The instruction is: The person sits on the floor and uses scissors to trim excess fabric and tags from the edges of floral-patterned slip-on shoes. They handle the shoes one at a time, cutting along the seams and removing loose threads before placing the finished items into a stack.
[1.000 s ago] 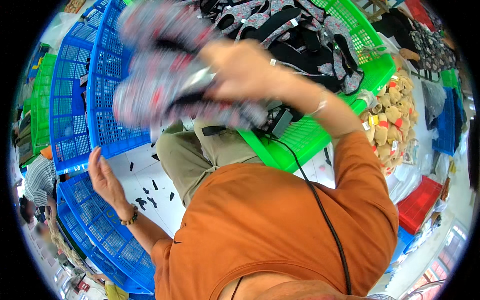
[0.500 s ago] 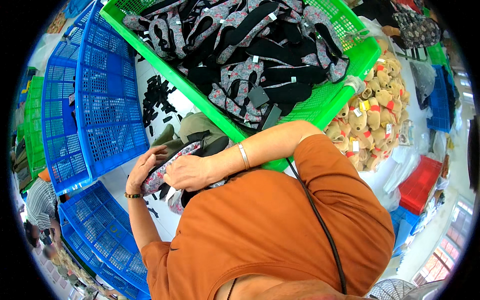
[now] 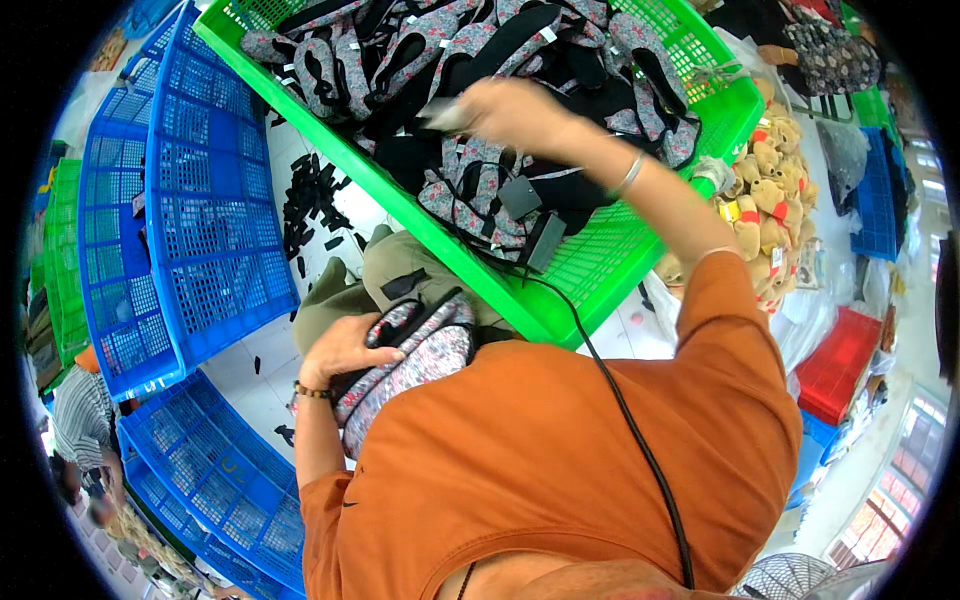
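Observation:
On my lap lies a padded floral-print fabric piece (image 3: pixel 418 352), grey and pink with black trim. My left hand (image 3: pixel 345 352) grips its near left side, thumb laid over the top. My right hand (image 3: pixel 515 112) is raised over the big green crate (image 3: pixel 600 280), smeared by motion. Its fingers are closed around a small pale object (image 3: pixel 447 116), too blurred to name. Beneath it, the crate is heaped with similar floral pieces (image 3: pixel 415 50) and black padded parts. Two dark grey flat blocks (image 3: pixel 518 197) lie on the heap's near edge.
Blue mesh crates (image 3: pixel 215 190) stand along my left. Black strips (image 3: pixel 312 200) are scattered on the white floor beyond my knees. Right of the green crate are piled tan plush toys (image 3: pixel 765 200) and a red crate (image 3: pixel 840 365). A black cord (image 3: pixel 625 420) crosses my shirt.
My right hand has left the floral piece and swung up and away over the green crate, carrying a pale object. The left hand stays on the piece, which has turned and now shows more fully.

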A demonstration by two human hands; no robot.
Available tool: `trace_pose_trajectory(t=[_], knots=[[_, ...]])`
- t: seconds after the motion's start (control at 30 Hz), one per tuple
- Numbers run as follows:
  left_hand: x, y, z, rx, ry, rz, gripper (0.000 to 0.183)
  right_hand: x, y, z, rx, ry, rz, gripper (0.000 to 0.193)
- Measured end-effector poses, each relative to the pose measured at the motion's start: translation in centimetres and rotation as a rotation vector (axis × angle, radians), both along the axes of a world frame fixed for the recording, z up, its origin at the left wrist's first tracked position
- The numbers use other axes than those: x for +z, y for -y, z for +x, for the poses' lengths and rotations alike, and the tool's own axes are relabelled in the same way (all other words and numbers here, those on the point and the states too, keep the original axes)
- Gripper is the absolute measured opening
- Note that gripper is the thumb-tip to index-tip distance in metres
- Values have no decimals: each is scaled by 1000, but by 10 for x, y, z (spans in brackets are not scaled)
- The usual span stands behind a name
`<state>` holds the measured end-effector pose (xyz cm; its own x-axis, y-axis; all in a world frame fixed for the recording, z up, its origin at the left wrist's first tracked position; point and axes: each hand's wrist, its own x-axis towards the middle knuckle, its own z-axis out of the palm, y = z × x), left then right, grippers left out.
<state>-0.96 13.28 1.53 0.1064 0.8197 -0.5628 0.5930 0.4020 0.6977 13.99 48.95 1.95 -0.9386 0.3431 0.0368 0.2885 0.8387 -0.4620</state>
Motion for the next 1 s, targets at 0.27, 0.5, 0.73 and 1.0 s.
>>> trace_pose_trajectory(t=[0.27, 0.5, 0.73, 1.0], knots=[[-12, -17, -2, 56, 96, -81, 81, -108, -273, 208, -825, 489, 241, 33], [-19, -33, -11, 105, 190, -168, 80, -171, -348, 283, -1042, 509, 167, 49], [-17, -38, -13, 135, 195, -228, 77, -213, -346, 277, -1057, 371, 46, 79], [-21, -35, -10, 165, 204, -249, 78, -176, -315, 248, -1158, 668, 107, 64]])
